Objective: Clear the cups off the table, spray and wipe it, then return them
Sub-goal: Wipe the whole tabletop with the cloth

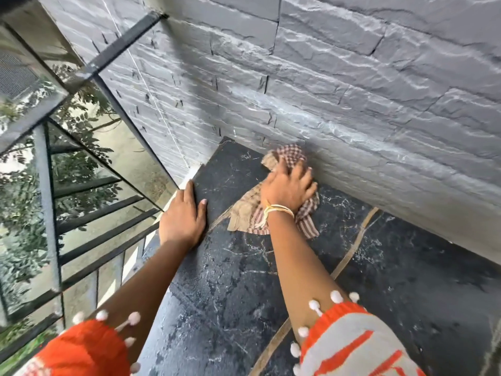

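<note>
A: Right hand [288, 187] is flat on the checked cloth [273, 191], fingers spread and straight, pressing it to the black marble table [238, 280] just right of the frame's centre, hard against the grey stone wall [352, 90].

B: And the cloth's line?

A: Crumpled, long axis running diagonally from the lower middle up toward the far corner by the wall. One end bunches past the fingertips; the other trails beneath the wrist, which wears a pale thread bracelet [276, 210].

B: The left hand [184, 215]?

A: Left of centre, palm down on the table's left edge, fingers straight and together, thumb on the top. It holds nothing. A metal railing [81, 185] fills the left of the frame.
</note>
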Available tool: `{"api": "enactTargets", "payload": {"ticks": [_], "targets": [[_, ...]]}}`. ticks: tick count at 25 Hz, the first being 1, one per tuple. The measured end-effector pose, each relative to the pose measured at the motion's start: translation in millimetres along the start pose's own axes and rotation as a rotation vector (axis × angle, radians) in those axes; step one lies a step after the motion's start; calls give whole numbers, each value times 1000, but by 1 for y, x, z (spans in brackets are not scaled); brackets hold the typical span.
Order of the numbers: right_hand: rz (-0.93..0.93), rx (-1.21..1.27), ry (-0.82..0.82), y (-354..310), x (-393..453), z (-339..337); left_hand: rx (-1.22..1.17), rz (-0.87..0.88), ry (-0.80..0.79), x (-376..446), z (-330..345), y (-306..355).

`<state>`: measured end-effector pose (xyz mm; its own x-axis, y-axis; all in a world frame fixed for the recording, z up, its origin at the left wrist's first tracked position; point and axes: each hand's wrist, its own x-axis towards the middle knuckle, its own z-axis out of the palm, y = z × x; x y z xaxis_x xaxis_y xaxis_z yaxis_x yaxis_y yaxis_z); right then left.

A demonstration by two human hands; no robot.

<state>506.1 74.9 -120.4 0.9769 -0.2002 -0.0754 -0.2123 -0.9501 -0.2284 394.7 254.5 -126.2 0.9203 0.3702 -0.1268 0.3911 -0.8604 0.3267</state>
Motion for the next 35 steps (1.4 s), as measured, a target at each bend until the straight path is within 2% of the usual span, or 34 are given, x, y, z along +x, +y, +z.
{"api": "enactTargets", "payload": {"ticks": [2, 3, 5, 8, 10, 12, 16, 19, 21, 23, 24, 25, 27, 29, 30, 32, 35], "targets": [[91, -15, 29, -3, -6, 1, -6, 2, -5, -2, -1, 1], [61, -12, 30, -10, -9, 3, -10, 4, -3, -2, -1, 2], [-158, 10, 4, -30, -18, 6, -10, 6, -4, -1, -1, 0], [-667, -7, -55, -45, -46, 17, -10, 4, -9, 0, 0, -5], [-815, -18, -116, -38, -52, 20, -24, 3, 9, -1, 0, -6], [-688, 1, -86, -15, -44, 12, -35, 9, 18, -1, 0, -5], [-75, -30, 17, 92, -35, -7, -24, 69, 79, -3, 2, -6], [168, -41, 152, 182, -57, -29, 45, 194, 112, -9, 2, -3], [322, -2, 180, 198, -63, -37, 72, 274, 88, -20, 1, 15], [443, 37, 162, 173, -67, -39, 36, 332, 15, -44, 7, 44], [416, 38, 135, 152, -69, -37, -6, 331, -37, -60, 12, 61], [312, 32, 104, 129, -72, -32, -37, 304, -94, -76, 18, 75], [-34, -15, 16, 101, -84, -21, -44, 226, -165, -107, 28, 95], [-321, -71, -42, 105, -86, -20, -45, 182, -181, -123, 32, 101], [-387, -89, -65, 124, -81, -28, -41, 177, -194, -130, 32, 106], [-371, -119, -105, 160, -64, -40, -3, 223, -257, -134, 32, 112], [-89, -115, -68, 232, -46, -56, 168, 433, -456, -151, 37, 132]]}}
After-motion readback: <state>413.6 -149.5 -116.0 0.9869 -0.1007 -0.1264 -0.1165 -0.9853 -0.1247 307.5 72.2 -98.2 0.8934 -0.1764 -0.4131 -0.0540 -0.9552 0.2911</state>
